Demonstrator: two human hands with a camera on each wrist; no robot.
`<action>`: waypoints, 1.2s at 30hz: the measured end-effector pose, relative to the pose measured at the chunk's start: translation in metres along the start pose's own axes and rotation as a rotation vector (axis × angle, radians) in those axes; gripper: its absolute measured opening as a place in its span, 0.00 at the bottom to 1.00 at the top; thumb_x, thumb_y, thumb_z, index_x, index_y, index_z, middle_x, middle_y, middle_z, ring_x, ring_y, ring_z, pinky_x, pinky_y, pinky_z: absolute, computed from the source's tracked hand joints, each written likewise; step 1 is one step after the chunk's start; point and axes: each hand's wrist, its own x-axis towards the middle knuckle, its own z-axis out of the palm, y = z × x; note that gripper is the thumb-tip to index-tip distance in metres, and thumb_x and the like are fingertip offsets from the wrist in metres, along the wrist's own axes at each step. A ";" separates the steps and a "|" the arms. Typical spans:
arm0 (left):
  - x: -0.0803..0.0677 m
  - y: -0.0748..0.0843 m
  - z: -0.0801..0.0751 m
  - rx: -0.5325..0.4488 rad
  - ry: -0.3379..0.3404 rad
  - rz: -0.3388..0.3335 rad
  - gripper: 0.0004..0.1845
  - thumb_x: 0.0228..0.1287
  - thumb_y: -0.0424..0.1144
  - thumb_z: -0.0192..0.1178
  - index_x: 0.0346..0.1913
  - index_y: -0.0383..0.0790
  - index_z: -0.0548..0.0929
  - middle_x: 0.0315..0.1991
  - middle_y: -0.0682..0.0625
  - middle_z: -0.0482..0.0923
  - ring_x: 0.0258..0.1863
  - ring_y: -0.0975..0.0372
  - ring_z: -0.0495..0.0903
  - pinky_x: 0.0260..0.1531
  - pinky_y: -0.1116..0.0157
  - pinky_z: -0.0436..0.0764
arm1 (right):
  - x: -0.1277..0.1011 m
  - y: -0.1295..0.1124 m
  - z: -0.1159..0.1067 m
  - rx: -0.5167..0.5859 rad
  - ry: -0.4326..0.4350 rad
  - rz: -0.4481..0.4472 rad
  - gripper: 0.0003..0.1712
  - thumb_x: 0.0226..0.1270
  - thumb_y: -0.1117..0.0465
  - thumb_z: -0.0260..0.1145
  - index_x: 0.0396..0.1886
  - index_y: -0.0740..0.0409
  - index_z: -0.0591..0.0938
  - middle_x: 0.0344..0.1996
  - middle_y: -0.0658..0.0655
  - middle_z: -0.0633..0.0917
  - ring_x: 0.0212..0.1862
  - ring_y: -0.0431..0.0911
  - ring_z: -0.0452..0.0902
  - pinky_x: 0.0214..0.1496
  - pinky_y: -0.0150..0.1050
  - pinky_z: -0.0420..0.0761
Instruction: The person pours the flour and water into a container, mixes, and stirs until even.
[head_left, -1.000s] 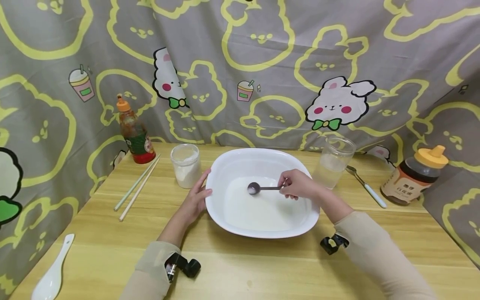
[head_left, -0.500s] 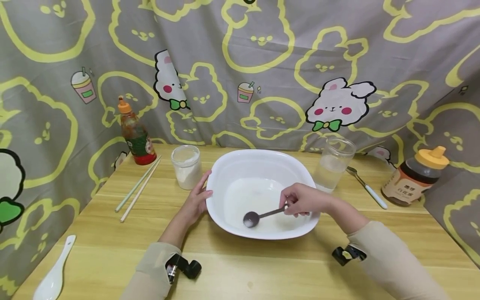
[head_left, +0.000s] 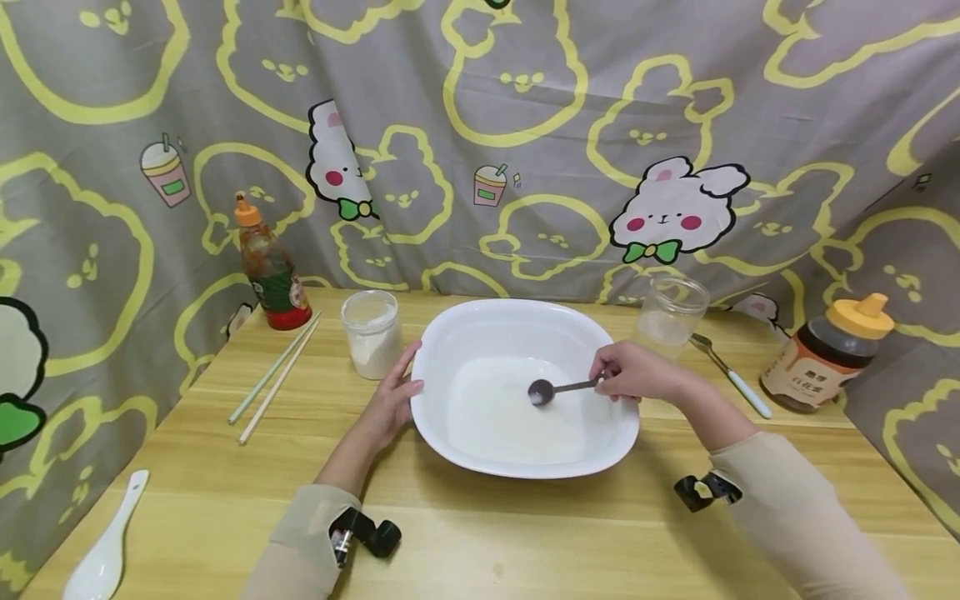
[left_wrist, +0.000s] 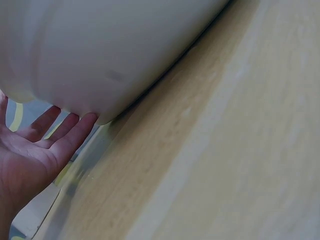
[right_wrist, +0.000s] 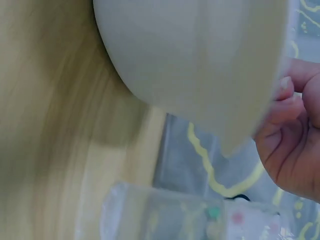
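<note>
Spoon (head_left: pixel 542 391) lies bowl-down in the white liquid of the dish (head_left: pixel 480 321), left of the right hand (head_left: pixel 636 373) pinching its handle; left hand (head_left: pixel 390 400), fingers straight, rests against the dish's left wall.

Sauce btl (head_left: pixel 270 271), chopsticks (head_left: pixel 274 377), honey jar (head_left: pixel 825 352), ceramic spoon (head_left: pixel 105 550).
</note>
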 end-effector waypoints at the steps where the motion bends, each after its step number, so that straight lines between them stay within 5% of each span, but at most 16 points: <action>1: 0.000 0.000 0.000 0.000 0.000 -0.001 0.38 0.53 0.33 0.49 0.67 0.51 0.48 0.59 0.33 0.53 0.50 0.42 0.63 0.38 0.53 0.74 | 0.005 0.000 0.002 0.015 0.004 0.010 0.06 0.50 0.68 0.61 0.30 0.65 0.77 0.13 0.53 0.74 0.13 0.42 0.64 0.13 0.33 0.67; 11: 0.000 0.002 0.002 -0.002 0.006 -0.002 0.38 0.52 0.33 0.50 0.67 0.52 0.49 0.59 0.33 0.54 0.52 0.39 0.60 0.40 0.50 0.71 | 0.040 -0.014 0.030 0.184 -0.133 -0.085 0.06 0.51 0.70 0.60 0.31 0.65 0.75 0.14 0.56 0.76 0.12 0.40 0.63 0.14 0.30 0.64; 21: 0.000 0.002 0.001 -0.009 0.014 -0.012 0.37 0.53 0.32 0.49 0.66 0.52 0.49 0.59 0.34 0.54 0.47 0.46 0.67 0.36 0.56 0.75 | 0.020 -0.022 0.032 0.186 -0.331 -0.147 0.06 0.52 0.72 0.59 0.32 0.68 0.76 0.13 0.55 0.76 0.11 0.40 0.61 0.13 0.28 0.63; 26: 0.000 0.003 0.000 0.001 0.017 -0.014 0.38 0.52 0.33 0.50 0.66 0.52 0.49 0.59 0.34 0.54 0.47 0.45 0.67 0.35 0.56 0.75 | 0.004 -0.017 0.014 0.101 -0.297 -0.129 0.05 0.49 0.73 0.59 0.27 0.62 0.77 0.12 0.54 0.75 0.11 0.39 0.60 0.12 0.28 0.62; 36: 0.001 0.002 -0.001 -0.005 -0.004 -0.003 0.38 0.52 0.33 0.49 0.67 0.51 0.48 0.58 0.33 0.54 0.46 0.46 0.68 0.36 0.54 0.75 | 0.005 -0.008 -0.008 -0.084 -0.055 0.043 0.06 0.46 0.72 0.57 0.26 0.61 0.76 0.12 0.52 0.73 0.13 0.41 0.64 0.13 0.31 0.64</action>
